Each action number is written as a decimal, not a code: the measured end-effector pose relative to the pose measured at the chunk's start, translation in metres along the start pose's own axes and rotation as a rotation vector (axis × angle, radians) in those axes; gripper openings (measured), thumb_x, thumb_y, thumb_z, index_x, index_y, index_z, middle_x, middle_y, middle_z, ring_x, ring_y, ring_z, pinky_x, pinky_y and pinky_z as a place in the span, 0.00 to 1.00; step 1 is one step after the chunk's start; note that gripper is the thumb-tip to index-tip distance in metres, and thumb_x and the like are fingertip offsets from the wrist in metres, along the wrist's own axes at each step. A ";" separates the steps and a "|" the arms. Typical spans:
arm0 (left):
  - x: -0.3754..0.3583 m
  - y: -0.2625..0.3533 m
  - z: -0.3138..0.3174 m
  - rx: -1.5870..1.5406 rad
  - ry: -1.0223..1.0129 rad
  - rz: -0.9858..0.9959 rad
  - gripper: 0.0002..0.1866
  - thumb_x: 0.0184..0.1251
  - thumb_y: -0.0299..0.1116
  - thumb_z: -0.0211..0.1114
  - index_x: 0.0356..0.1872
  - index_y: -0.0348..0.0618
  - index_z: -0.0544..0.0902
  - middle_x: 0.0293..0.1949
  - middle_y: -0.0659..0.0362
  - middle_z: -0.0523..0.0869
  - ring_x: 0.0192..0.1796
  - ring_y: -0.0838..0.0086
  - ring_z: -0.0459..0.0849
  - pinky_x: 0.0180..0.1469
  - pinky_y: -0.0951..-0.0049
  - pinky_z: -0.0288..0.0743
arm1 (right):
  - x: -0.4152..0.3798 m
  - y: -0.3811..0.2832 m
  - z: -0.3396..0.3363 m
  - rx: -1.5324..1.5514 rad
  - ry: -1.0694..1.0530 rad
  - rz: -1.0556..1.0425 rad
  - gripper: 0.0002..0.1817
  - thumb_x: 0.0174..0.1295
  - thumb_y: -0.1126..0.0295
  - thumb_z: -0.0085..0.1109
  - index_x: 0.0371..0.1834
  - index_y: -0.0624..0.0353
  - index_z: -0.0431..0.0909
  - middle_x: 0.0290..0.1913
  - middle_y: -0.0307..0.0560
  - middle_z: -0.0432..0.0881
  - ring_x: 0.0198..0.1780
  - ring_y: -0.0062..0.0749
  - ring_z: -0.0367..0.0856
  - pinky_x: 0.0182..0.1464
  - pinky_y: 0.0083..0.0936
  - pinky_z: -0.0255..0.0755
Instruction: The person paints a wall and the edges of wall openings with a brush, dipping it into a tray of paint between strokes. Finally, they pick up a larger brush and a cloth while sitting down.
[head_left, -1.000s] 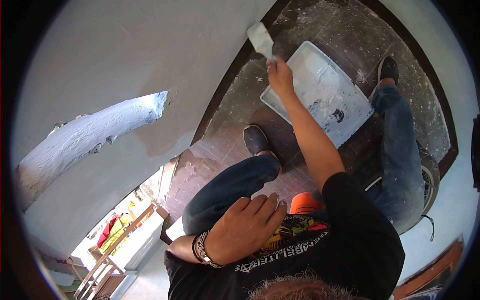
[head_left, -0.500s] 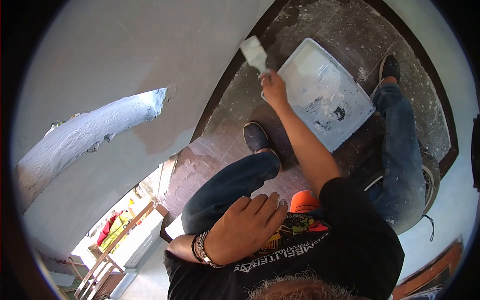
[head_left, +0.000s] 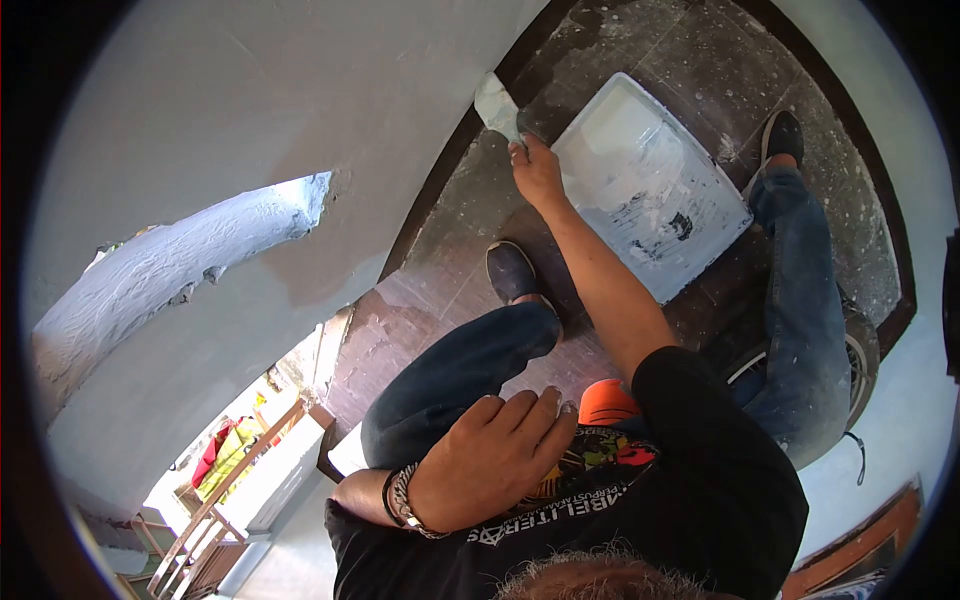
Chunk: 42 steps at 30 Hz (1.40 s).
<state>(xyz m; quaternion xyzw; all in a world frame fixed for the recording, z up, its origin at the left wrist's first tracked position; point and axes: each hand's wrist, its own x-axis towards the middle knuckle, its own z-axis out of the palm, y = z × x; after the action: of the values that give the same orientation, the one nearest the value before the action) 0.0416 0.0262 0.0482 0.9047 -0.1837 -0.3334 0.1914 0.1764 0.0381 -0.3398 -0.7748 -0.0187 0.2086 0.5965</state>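
Item 1, right hand: arm stretched out and down, fingers closed round the handle of a paintbrush. From my remote seat I read it as a firm wrap, thumb side hidden.

Item 2, paintbrush: wide flat head, bristles loaded pale blue-white, pressed where the wall meets the dark skirting at floor level.

Item 3, left hand: lying loosely curled on the person's own left knee, holding nothing; a beaded bracelet sits at the wrist.

Item 4, paint tray: rectangular, light grey, on the floor just beside the right hand, its bed smeared with pale paint and a few dark scrapes.

Item 5, floor: dark tiles, speckled and streaked with white.

Progress, as I judge it: the wall's broad face already carries an even pale coat, while a darker, damp-looking patch (below the textured window reveal) suggests fresh work. The low strip along the skirting is in hand now; what remains further along I cannot see.

Item 6, person: crouched, blue jeans, dark shoes, black printed T-shirt. An orange object shows between the knees; I cannot tell what it is.
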 end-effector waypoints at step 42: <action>0.001 0.003 0.001 -0.008 -0.007 0.007 0.21 0.60 0.33 0.60 0.55 0.41 0.78 0.54 0.53 0.81 0.53 0.67 0.81 0.50 0.71 0.74 | 0.110 -0.023 -0.113 -0.037 -0.345 0.150 0.15 0.63 0.60 0.59 0.39 0.61 0.86 0.26 0.41 0.81 0.28 0.26 0.75 0.31 0.28 0.67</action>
<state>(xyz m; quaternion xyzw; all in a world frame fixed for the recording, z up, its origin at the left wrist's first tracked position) 0.0408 0.0233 0.0480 0.9021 -0.1860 -0.3366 0.1956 0.3204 -0.0281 -0.3290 -0.7378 -0.0668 0.3817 0.5527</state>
